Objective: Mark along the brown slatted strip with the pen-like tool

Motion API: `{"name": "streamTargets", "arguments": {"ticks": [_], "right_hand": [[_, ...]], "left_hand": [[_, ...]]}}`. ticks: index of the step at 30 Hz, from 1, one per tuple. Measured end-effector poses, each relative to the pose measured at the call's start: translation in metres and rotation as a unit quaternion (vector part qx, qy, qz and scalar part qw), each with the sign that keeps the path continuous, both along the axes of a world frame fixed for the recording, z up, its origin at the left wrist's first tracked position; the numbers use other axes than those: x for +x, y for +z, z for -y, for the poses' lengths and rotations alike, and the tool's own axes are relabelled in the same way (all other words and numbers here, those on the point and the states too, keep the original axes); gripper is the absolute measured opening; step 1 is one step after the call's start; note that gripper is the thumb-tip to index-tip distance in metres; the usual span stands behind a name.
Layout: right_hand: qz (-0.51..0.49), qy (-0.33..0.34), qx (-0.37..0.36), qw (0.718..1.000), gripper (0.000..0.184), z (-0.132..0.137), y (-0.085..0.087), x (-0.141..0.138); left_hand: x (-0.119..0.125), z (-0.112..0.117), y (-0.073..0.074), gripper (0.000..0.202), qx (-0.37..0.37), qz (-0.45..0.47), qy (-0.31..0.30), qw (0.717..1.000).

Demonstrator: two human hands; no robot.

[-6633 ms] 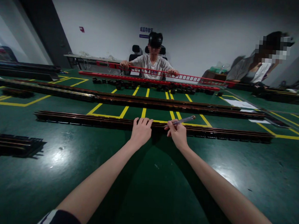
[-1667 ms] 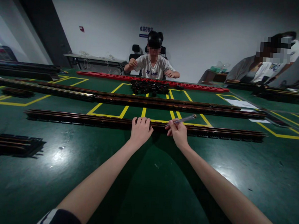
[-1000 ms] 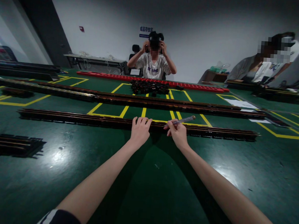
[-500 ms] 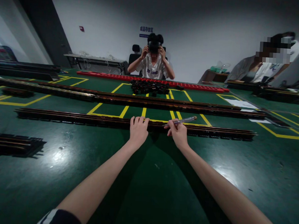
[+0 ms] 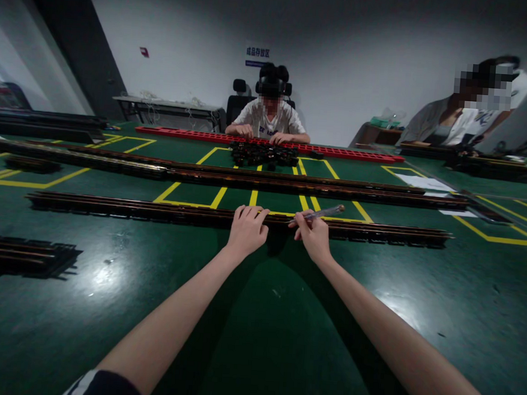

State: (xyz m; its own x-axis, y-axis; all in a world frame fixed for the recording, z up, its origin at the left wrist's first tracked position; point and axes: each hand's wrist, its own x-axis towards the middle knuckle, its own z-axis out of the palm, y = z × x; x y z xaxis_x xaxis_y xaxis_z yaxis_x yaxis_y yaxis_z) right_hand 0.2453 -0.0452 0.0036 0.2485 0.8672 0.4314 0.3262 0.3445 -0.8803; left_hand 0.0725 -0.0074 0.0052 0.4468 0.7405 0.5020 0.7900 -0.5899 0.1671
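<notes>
A long dark rail (image 5: 122, 209) lies across the green table in front of me. My left hand (image 5: 247, 229) rests on top of it, fingers curled over its far edge. Just to the right, my right hand (image 5: 314, 236) pinches a clear pen-like screwdriver (image 5: 328, 212), its tip down at the rail and its handle pointing up to the right.
Two more long dark rails (image 5: 291, 184) lie farther back. A stack of dark rails (image 5: 16, 253) sits at the left edge. Across the table a seated person has hands by a red rail (image 5: 348, 153) and a pile of small black parts (image 5: 263, 155). Another person stands far right.
The rail has slid leftward over the past seconds. My left hand shifted slightly along it. The person opposite lowered both hands from the head to the table.
</notes>
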Motion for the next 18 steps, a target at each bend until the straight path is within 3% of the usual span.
{"name": "streamTargets", "arguments": {"ticks": [18], "right_hand": [[0.009, -0.009, -0.003, 1.0, 0.045, -0.0008, 0.0001, 0.0002]], "left_hand": [[0.0025, -0.0023, -0.0039, 0.043, -0.006, -0.059, 0.012, 0.998]]}}
